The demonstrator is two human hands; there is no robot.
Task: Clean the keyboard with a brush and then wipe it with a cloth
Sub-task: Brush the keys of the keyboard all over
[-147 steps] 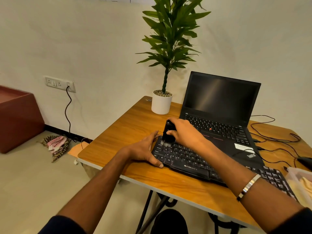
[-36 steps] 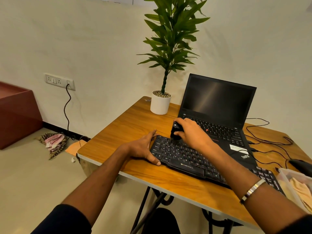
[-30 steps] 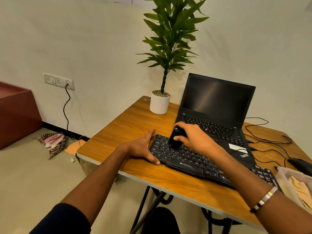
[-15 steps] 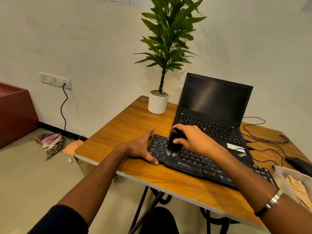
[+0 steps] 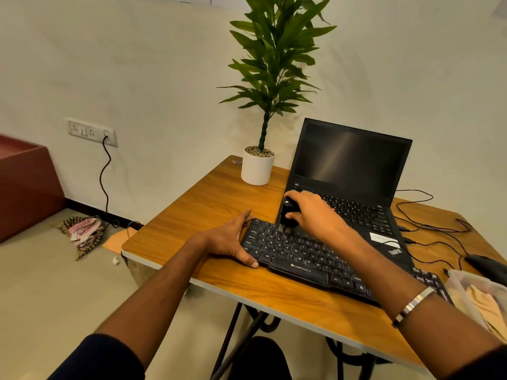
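A black keyboard (image 5: 299, 256) lies across the wooden table (image 5: 208, 204), in front of an open laptop. My right hand (image 5: 312, 212) grips a small black brush (image 5: 286, 215), its bristles down on the upper left rows of keys. My left hand (image 5: 227, 239) rests against the keyboard's left end, thumb along the front corner and fingers at the back corner. A beige cloth (image 5: 488, 311) lies in a clear plastic tub (image 5: 461, 283) at the right edge.
A black laptop (image 5: 351, 171) stands open behind the keyboard, a potted plant (image 5: 258, 165) to its left. Cables (image 5: 428, 229) and a black mouse (image 5: 485, 264) lie at the right. A red cabinet (image 5: 24, 185) and a checked rag (image 5: 82, 231) are on the floor left.
My right hand has drawn the brush toward me down the keys and then back up to the upper left rows. My left hand stays on the keyboard's left end.
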